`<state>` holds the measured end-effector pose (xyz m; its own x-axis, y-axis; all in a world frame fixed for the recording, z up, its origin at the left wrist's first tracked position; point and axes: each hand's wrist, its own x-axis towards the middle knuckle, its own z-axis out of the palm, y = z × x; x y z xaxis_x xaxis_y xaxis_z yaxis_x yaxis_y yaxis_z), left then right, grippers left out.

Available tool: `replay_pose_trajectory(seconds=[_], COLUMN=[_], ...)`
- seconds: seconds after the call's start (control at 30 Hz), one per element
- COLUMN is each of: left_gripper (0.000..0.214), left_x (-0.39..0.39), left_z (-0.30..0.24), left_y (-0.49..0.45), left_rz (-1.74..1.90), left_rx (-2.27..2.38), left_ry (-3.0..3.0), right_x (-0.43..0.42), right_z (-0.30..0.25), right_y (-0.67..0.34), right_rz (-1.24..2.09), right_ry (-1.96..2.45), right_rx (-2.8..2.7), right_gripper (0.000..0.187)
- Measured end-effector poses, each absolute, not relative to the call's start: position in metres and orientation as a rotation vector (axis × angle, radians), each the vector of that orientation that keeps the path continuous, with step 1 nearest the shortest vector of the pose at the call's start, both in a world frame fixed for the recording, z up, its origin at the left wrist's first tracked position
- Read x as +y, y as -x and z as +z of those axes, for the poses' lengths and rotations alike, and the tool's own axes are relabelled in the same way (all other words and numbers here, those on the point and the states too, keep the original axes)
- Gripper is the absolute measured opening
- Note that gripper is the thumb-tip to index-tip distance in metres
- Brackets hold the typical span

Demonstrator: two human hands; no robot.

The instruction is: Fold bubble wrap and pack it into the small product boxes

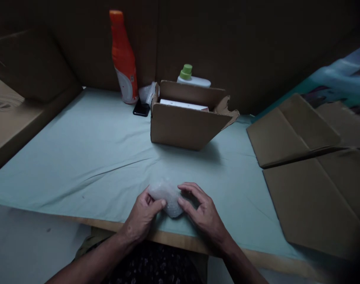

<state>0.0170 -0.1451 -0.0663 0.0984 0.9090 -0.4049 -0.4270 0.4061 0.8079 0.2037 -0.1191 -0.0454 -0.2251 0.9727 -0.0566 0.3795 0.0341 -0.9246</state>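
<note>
A small bundle of bubble wrap is between my hands, close to the front edge of the table. My left hand grips its left side, thumb on top and fingers tucked underneath. On the other side, my right hand has its thumb tip against the wrap, while its fingers curve apart from the thumb. Whatever the wrap may contain cannot be made out. Beyond the hands stands an open cardboard box with a flat white item inside.
Behind the box is a white bottle with a green cap. An orange bottle, a black phone and clear plastic wrap are at back left. Flattened cardboard covers the right side. A large carton stands left.
</note>
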Motion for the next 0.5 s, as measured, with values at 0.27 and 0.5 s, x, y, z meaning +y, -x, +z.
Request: replay_pose_trajectory(seconds=[0.27,0.5], left_gripper=[0.038,0.048], left_x=[-0.132,-0.081], left_z=[-0.059,-0.023], left_y=[-0.014,0.010], left_rz=[0.994,1.190], left_rx=[1.070,1.222], left_ry=[-0.833,-1.708], right_x=[-0.113,-0.085], right_z=[-0.051,-0.024], right_y=[-0.200,-0.225], right_rz=[1.555,1.355], right_ry=[1.175,1.250], right_rx=[-1.653,-1.619], right_gripper=[0.038,0.030])
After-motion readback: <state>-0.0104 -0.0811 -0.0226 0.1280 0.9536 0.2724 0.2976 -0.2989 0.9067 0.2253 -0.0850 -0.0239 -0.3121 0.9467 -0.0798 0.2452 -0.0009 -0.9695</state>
